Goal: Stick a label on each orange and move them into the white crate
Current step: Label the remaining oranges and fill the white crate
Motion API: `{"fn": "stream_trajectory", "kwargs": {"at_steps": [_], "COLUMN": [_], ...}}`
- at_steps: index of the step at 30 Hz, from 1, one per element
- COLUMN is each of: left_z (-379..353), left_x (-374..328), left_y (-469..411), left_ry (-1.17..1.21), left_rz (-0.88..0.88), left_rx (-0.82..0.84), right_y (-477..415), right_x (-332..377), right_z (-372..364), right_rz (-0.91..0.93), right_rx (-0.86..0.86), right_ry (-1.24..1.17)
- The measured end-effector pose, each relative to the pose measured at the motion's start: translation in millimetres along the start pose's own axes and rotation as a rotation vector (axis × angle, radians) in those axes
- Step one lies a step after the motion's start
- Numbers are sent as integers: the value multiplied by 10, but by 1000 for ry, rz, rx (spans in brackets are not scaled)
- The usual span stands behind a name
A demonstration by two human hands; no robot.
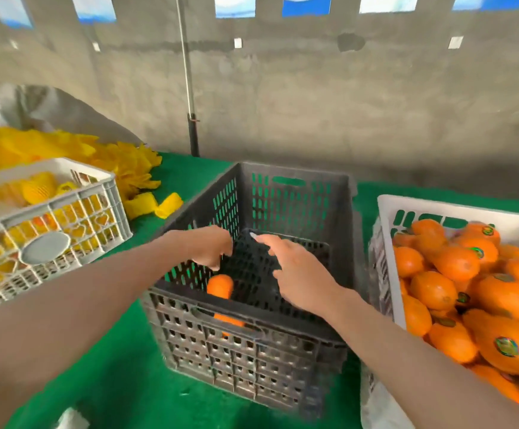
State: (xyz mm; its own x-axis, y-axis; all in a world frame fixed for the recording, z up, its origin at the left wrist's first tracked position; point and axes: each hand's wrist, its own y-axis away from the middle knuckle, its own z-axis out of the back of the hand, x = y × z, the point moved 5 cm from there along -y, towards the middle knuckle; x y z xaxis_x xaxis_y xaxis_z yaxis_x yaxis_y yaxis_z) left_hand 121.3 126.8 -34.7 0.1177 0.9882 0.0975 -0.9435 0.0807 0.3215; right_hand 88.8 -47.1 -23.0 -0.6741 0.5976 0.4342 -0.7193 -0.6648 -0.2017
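**Both hands inside the dark crate, one orange left on its floor**

A dark grey crate [283, 342] stands in the middle of the green table cover [122, 360], and both bare arms reach into it from the near side. Only one orange [220, 284] lies in it, on the floor close to the near left corner. No label is visible on the side of it that faces the camera.

The left hand [213, 250] hangs just above this orange, with its fingers bent downward. The hand does not touch the fruit. This part is blurred, so I cannot tell whether the fingers pinch something small or hold nothing.

The right hand [298, 274] is over the middle of the crate, palm down and relaxed, gripping nothing. Its index finger [267, 243] is stretched forward, and on the tip sits a small white spot [253, 235], perhaps a label.

The white crate [437, 205] stands just beside the dark one, on the right. It is heaped with oranges [456, 261], and many of them show a round sticker [506, 346].

On the left, well apart, a second white crate [66, 193] holds yellow foam nets, and more yellow nets [122, 162] lie in a pile behind it. A thin pole [187, 72] stands upright against the grey wall at the back.
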Motion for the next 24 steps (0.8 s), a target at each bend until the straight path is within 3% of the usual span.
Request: {"fn": "stream_trajectory", "kwargs": {"at_steps": [4,7,11,14,17,21,24], "left_z": [-409,-738,-1168,-1204,-768,121,490], "left_x": [-29,-33,51,61,-5,-45,-204], "left_y": [-741,-1062,-1165,-1168,-1139,-836,-390], "left_ry": [-231,-339,-392,-283,73,1027,1590], "left_rz": [-31,-46,-119,-113,-93,-74,-159], "left_rx": [325,472,454,434,340,77,-13], "right_y": [-63,-54,-55,-55,-62,-32,134], "right_x": [-157,-195,-217,-228,-263,-300,-310], "right_z": [-110,-108,-76,-58,6,218,472], "right_rz": [-46,-70,-97,-120,-162,-242,-289], "right_rx": [31,46,35,13,-122,-442,-691], "right_ry": [51,56,63,64,17,-192,-461]}}
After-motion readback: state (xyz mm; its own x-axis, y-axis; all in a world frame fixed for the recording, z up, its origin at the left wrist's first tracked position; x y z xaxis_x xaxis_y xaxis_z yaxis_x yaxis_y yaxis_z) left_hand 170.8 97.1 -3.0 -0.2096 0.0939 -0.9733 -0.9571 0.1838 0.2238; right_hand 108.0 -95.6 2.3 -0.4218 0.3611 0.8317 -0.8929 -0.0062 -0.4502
